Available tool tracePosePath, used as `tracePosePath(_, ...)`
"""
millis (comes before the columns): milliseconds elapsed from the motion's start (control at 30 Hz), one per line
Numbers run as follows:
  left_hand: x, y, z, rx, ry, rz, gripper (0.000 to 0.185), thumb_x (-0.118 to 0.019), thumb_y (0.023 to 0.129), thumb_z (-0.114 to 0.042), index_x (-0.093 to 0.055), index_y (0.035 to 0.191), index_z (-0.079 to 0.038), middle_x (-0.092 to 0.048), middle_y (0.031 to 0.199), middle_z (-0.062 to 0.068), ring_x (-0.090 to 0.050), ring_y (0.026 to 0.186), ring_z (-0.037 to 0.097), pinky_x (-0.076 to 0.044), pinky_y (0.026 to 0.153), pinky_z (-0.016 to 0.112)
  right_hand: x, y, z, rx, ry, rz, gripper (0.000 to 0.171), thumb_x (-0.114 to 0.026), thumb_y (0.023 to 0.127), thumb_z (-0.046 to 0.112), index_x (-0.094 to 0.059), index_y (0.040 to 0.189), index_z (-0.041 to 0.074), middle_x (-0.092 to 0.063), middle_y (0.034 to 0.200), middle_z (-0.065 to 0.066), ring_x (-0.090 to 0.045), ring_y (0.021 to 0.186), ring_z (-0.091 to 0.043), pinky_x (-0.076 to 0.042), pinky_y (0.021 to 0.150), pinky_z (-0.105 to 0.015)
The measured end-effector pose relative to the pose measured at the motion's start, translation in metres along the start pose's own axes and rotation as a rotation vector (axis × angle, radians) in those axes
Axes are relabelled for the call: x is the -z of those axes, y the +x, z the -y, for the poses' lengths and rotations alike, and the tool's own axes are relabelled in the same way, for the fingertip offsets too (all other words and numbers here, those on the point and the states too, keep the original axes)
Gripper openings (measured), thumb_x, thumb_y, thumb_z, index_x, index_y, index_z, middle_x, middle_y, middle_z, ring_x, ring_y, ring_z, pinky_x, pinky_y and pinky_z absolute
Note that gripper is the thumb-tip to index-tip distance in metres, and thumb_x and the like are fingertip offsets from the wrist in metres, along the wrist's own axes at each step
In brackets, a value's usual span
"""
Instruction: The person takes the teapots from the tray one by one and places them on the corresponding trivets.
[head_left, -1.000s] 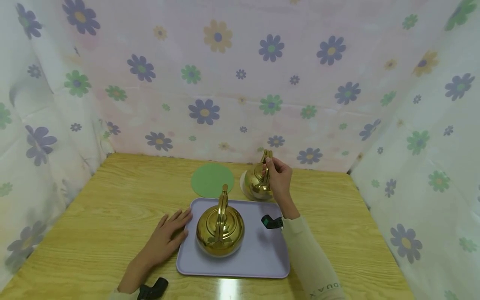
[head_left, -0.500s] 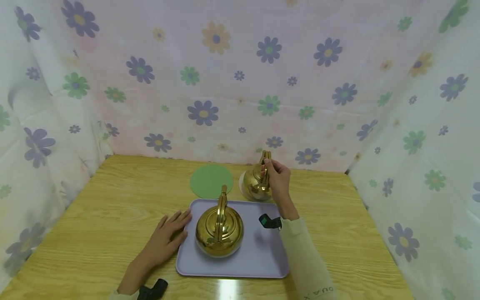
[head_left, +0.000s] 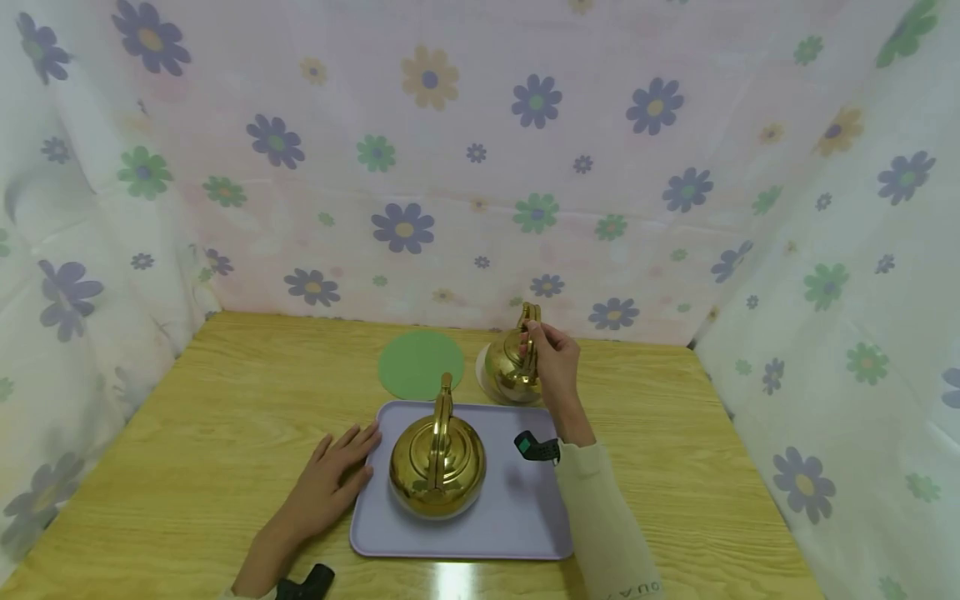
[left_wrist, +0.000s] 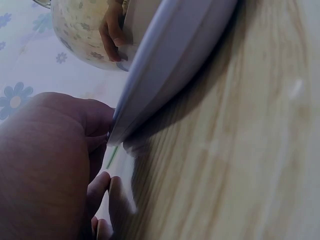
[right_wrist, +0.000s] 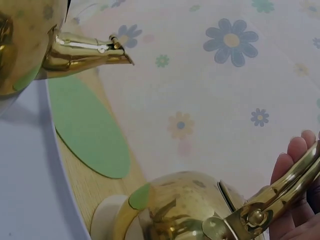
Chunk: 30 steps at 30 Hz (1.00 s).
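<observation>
Two gold kettles are in the head view. The larger kettle (head_left: 437,461) stands on a lilac tray (head_left: 517,521). The smaller kettle (head_left: 508,368) sits on a white coaster (head_left: 482,379) behind the tray, and my right hand (head_left: 553,363) grips its upright handle (head_left: 530,333). In the right wrist view my fingers (right_wrist: 292,160) curl round that handle (right_wrist: 272,200), with the small kettle (right_wrist: 185,205) below and the big kettle's spout (right_wrist: 87,50) at upper left. My left hand (head_left: 333,483) lies flat on the table, fingertips touching the tray's left edge (left_wrist: 150,95).
A green round mat (head_left: 416,364) lies left of the white coaster. The wooden table (head_left: 187,433) is walled on three sides by a flowered cloth (head_left: 465,150). A dark wrist-camera mount (head_left: 534,447) sits on my right wrist above the tray.
</observation>
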<state>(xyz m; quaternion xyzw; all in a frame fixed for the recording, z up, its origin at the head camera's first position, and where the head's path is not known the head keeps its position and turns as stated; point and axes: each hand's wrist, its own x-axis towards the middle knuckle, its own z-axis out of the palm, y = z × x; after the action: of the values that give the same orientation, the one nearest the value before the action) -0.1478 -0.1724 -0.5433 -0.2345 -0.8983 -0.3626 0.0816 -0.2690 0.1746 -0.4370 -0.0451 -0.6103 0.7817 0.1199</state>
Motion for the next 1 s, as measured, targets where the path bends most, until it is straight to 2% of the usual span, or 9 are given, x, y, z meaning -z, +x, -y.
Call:
tracePosePath(133,0.002,0.0,-0.001,-0.017,0.01,-0.014,0.047,-0.062,0.1,-0.019,-0.057,0.145,-0.006,-0.05,0.154,0.012,-0.04,0.142,0.048,-0.015,0.119,0.066,-0.004,-0.003,0.001,0.015,0.039,-0.024,0.041,-0.064,0.102,0.021,-0.065,0.123,-0.015,-0.071,0.086,-0.011,-0.065,0.063,-0.01,-0.059,0.064,-0.022)
tracePosePath(333,0.006,0.0,0.0,-0.006,0.011,-0.003,0.047,-0.062,0.101,-0.019,-0.056,0.146,-0.006,-0.049,0.155,0.011,-0.038,0.144,0.048,-0.011,0.122,0.06,-0.009,-0.006,0.0,0.02,0.079,-0.054,0.03,-0.064,0.102,0.019,-0.072,0.114,-0.007,-0.069,0.086,-0.01,-0.064,0.062,-0.011,-0.058,0.063,-0.022)
tracePosePath(533,0.008,0.002,0.003,0.0,0.017,0.003,0.047,-0.062,0.101,-0.021,-0.056,0.146,-0.006,-0.049,0.155,0.011,-0.038,0.144,0.047,-0.011,0.122,0.062,-0.012,-0.004,0.003,0.005,0.08,-0.065,0.029,-0.066,0.101,0.021,-0.072,0.112,-0.005,-0.071,0.09,-0.013,-0.065,0.064,-0.012,-0.059,0.064,-0.024)
tracePosePath(667,0.009,0.003,0.004,-0.012,0.017,-0.003,0.047,-0.062,0.101,-0.02,-0.057,0.145,-0.006,-0.05,0.154,0.012,-0.039,0.143,0.049,-0.013,0.119,0.066,-0.01,-0.001,0.002,-0.01,0.084,-0.051,0.03,-0.068,0.1,0.021,-0.072,0.113,-0.005,-0.072,0.094,-0.019,-0.066,0.064,-0.014,-0.06,0.064,-0.026)
tracePosePath(800,0.008,0.002,0.003,-0.023,0.023,-0.032,0.046,-0.063,0.1,-0.019,-0.058,0.145,-0.007,-0.051,0.153,0.011,-0.04,0.142,0.047,-0.013,0.122,0.062,-0.007,0.001,0.002,-0.024,0.073,-0.037,0.04,-0.067,0.1,0.025,-0.066,0.123,-0.009,-0.072,0.094,-0.012,-0.068,0.067,-0.013,-0.06,0.065,-0.026)
tracePosePath(900,0.004,0.0,0.001,-0.032,0.024,-0.052,0.046,-0.064,0.099,-0.018,-0.059,0.144,-0.007,-0.052,0.152,0.011,-0.042,0.141,0.047,-0.013,0.122,0.06,-0.004,-0.001,0.003,-0.046,0.056,-0.034,0.046,-0.06,0.104,0.028,-0.061,0.132,-0.009,-0.07,0.1,-0.009,-0.068,0.075,-0.013,-0.059,0.069,-0.025)
tracePosePath(1000,-0.001,-0.003,0.0,-0.033,0.022,-0.055,0.046,-0.064,0.099,-0.018,-0.059,0.143,-0.007,-0.053,0.152,0.01,-0.043,0.141,0.047,-0.015,0.121,0.061,0.001,-0.006,0.005,-0.062,0.055,-0.038,0.046,-0.054,0.107,0.029,-0.059,0.137,-0.005,-0.067,0.113,-0.013,-0.068,0.091,-0.016,-0.058,0.078,-0.026)
